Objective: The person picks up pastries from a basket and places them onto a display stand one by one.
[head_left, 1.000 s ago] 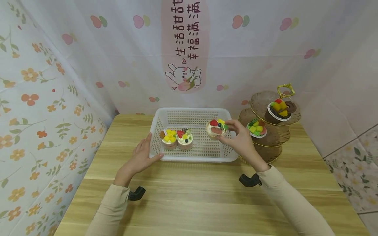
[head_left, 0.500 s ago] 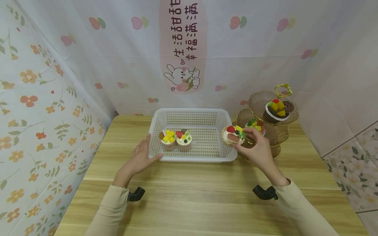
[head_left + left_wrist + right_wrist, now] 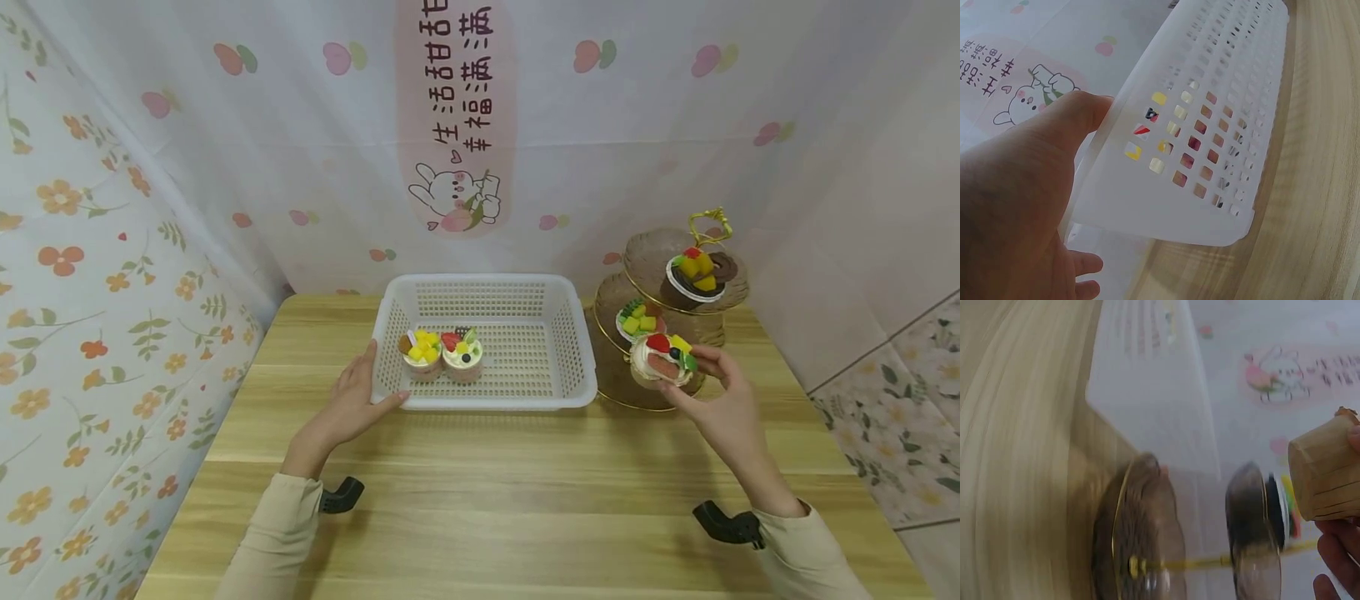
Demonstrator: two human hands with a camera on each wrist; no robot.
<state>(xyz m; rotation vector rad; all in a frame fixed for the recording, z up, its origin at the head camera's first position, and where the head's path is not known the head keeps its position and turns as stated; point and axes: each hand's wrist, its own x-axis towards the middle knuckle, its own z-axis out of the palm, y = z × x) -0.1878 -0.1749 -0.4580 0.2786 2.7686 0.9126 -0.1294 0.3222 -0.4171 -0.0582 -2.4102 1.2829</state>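
Note:
A toy cupcake [image 3: 660, 362] topped with cream, a strawberry and fruit pieces is pinched between the thumb and fingers of my right hand [image 3: 723, 408]. It is in front of the tiered stand [image 3: 626, 385] in the head view; its pale ribbed cup [image 3: 1325, 472] shows in the right wrist view. My left hand [image 3: 345, 412] holds the front left corner of the white plastic basket [image 3: 480, 403], thumb over the front rim, fingers along the left side. Inside stand a mango-topped cupcake [image 3: 422, 357] and a strawberry-topped cupcake [image 3: 462, 358], side by side.
A dark chocolate cupcake [image 3: 692, 283] sits on the stand's top tier, under a gold handle [image 3: 711, 225]. Another fruit-topped cupcake [image 3: 634, 320] is on a lower tier. A wooden table [image 3: 510, 508] bears everything, with a printed curtain [image 3: 315, 150] behind.
My right hand has carried the pinched cupcake from above the basket's right part rightward to the front of the stand. My left hand stays at the basket's corner.

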